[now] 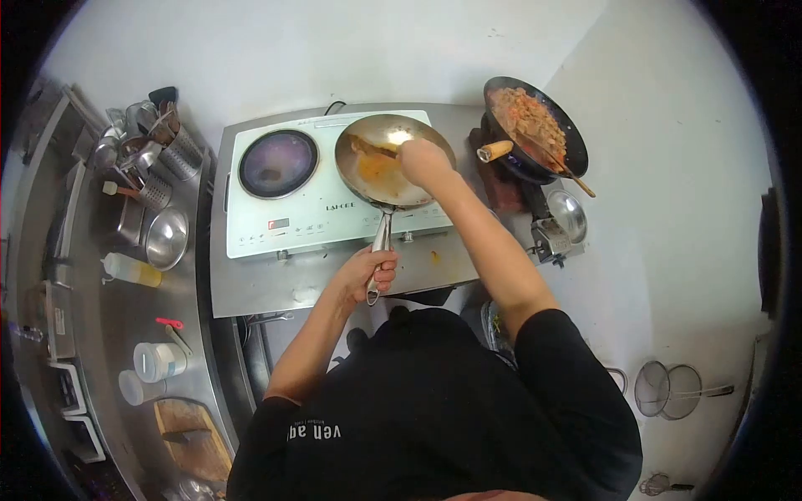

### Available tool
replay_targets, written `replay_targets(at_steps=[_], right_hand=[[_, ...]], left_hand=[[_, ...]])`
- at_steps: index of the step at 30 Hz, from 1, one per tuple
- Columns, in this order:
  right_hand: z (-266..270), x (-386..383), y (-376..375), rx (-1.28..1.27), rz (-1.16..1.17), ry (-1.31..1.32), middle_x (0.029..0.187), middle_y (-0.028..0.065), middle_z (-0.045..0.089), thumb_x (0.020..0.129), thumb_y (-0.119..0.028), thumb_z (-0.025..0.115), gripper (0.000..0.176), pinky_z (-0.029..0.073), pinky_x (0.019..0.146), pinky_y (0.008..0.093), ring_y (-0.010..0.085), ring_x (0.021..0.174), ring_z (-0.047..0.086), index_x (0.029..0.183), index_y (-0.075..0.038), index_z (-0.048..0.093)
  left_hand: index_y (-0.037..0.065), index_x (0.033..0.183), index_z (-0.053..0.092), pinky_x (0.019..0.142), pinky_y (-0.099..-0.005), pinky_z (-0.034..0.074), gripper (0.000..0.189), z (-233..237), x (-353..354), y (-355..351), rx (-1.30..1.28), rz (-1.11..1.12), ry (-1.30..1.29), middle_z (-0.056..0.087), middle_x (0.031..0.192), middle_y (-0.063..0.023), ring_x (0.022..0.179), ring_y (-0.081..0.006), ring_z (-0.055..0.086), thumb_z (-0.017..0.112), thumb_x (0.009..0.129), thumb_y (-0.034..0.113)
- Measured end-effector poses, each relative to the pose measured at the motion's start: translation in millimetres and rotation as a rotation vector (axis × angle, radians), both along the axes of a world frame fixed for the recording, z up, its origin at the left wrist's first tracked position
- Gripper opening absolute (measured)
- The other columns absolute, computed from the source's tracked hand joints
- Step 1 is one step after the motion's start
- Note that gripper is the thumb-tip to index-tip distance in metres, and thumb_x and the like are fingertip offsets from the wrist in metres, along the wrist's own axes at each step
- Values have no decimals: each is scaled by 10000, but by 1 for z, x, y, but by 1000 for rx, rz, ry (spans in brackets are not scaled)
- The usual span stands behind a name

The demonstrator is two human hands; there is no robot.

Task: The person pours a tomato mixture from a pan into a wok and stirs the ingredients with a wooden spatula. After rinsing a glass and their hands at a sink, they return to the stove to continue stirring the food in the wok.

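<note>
Far left of the frame I see a steel bowl [165,238]. At centre, the left hand [372,271] has its fingers wrapped tight round the handle of the pan [376,175], which sits on the white cooktop [276,221]. Over the pan, the right hand [423,160] is curled shut on a brown utensil [372,149]. A full wok [535,125] sits upper right.

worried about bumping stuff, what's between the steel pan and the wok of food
In the head view, only the wok's wooden handle juts into the gap toward the steel pan; otherwise there is just bare steel counter.
</note>
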State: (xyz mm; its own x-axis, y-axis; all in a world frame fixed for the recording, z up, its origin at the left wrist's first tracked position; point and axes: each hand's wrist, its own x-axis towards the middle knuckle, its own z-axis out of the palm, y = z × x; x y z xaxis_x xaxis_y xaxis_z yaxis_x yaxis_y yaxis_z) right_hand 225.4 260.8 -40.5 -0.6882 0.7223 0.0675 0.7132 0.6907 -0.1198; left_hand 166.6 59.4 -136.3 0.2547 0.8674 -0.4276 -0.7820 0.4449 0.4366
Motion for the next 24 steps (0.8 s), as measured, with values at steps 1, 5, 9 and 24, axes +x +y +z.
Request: replay_targets(at_steps=[1,5,9,24], right_hand=[[0,8,-4,12,97,-15,818,197,647,829,-176,525,215,499,739,447,350,805,634,928,-50,668],[17,50,-35,-13,274,-126,801,182,642,847,-199,531,189,490,694,454,349,770,626,943,-128,677],[55,104,-66,43,338,-199,796,175,646,776,-77,520,224,518,642,415,325,709,641,932,-108,678],[-44,44,-7,-226,139,246,880,216,635,823,-126,545,297,494,732,424,349,817,624,1104,-74,626]], left_hand=[[104,865,444,351,-228,309,125,-2,-3,-1,-6,-9,44,440,617,17,415,-55,381,567,851,82],[105,921,459,325,-208,290,131,-3,-12,-6,-9,-3,88,425,615,29,397,-40,350,567,850,81],[107,926,457,324,-210,289,135,-18,-20,-7,0,-17,109,420,613,30,396,-41,352,567,850,84],[120,911,435,325,-230,286,159,-15,-17,-8,-51,-64,413,397,590,26,393,-56,339,571,835,89]])
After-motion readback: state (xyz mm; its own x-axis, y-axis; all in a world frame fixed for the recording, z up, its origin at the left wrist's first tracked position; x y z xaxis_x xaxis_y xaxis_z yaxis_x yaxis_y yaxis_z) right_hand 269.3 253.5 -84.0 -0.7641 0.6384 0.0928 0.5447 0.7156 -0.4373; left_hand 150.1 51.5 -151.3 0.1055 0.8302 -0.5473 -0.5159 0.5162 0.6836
